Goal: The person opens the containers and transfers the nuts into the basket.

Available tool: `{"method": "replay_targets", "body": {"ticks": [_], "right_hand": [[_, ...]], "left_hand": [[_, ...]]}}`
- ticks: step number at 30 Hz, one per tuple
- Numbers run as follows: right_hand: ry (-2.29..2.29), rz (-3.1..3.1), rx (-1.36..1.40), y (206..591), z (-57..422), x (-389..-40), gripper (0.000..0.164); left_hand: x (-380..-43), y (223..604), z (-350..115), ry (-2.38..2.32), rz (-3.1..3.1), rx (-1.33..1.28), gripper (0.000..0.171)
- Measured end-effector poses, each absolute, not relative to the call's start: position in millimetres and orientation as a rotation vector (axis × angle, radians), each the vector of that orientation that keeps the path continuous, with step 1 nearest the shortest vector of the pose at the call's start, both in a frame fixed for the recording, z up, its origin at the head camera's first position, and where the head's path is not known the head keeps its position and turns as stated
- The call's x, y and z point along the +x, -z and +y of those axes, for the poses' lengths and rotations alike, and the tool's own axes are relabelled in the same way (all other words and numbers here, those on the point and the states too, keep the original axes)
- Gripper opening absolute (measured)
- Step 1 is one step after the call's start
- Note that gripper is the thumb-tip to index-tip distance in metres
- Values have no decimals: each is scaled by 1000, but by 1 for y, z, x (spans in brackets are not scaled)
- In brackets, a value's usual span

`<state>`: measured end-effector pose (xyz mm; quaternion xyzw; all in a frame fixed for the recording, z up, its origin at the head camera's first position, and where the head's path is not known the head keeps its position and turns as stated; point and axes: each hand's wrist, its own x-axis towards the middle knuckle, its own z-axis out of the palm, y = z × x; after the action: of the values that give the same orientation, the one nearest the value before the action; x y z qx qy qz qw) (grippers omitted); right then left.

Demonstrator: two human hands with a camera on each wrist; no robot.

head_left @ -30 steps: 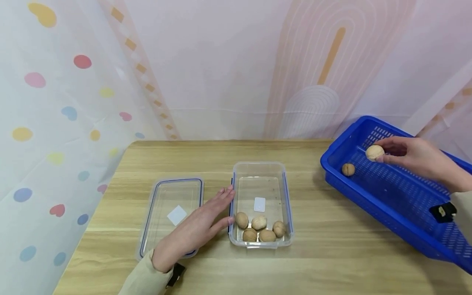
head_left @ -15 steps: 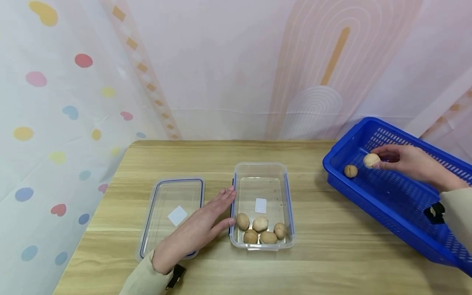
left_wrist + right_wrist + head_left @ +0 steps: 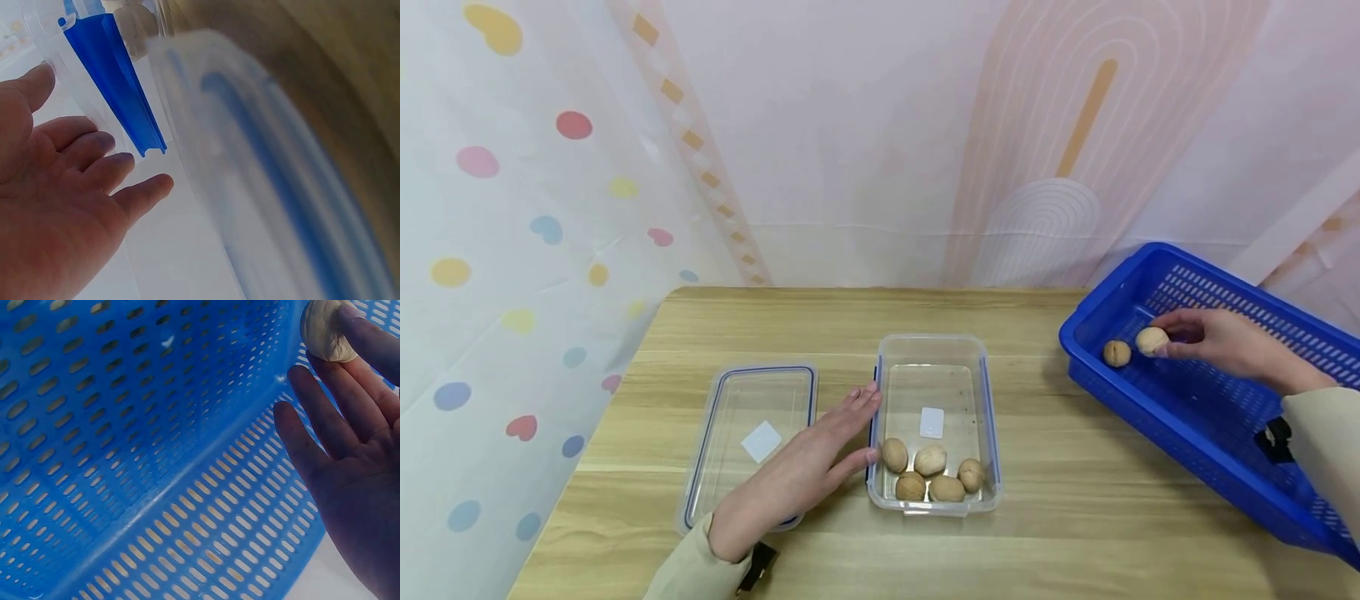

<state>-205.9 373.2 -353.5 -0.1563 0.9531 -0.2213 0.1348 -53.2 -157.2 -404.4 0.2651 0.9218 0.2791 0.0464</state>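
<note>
My right hand (image 3: 1232, 346) pinches a pale walnut (image 3: 1152, 341) between thumb and fingertips inside the blue basket (image 3: 1180, 442). The right wrist view shows that walnut (image 3: 328, 331) at the fingertips, the other fingers stretched out. A browner walnut (image 3: 1117, 353) lies in the basket just left of it. My left hand (image 3: 801, 467) has its fingers extended, fingertips at the left side of a clear plastic container (image 3: 934, 342). Several walnuts (image 3: 930, 460) sit at the container's near end. In the left wrist view a blue side latch (image 3: 115, 81) is beside the left fingers.
A clear lid (image 3: 737, 392) with a blue seal lies on the wooden table (image 3: 1037, 533), left of the container and partly under the left forearm. The basket stands at the table's right side. A patterned cloth (image 3: 850, 142) hangs behind the table.
My right hand, with the pale walnut, has moved down and slightly left in the basket, nearer the browner walnut. My left hand stays at the container's side.
</note>
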Motion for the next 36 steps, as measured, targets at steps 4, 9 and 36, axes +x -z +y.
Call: {"method": "replay_targets", "body": {"ticks": [4, 9, 36], "right_hand": [[644, 2751, -454, 357, 373, -207, 43], [656, 2733, -453, 360, 372, -208, 44], [510, 2760, -517, 328, 370, -195, 60]], "left_hand": [[-52, 404, -158, -847, 2815, 808, 68], [-50, 402, -160, -844, 2823, 815, 67], [-60, 402, -156, -843, 2838, 839, 70]]}}
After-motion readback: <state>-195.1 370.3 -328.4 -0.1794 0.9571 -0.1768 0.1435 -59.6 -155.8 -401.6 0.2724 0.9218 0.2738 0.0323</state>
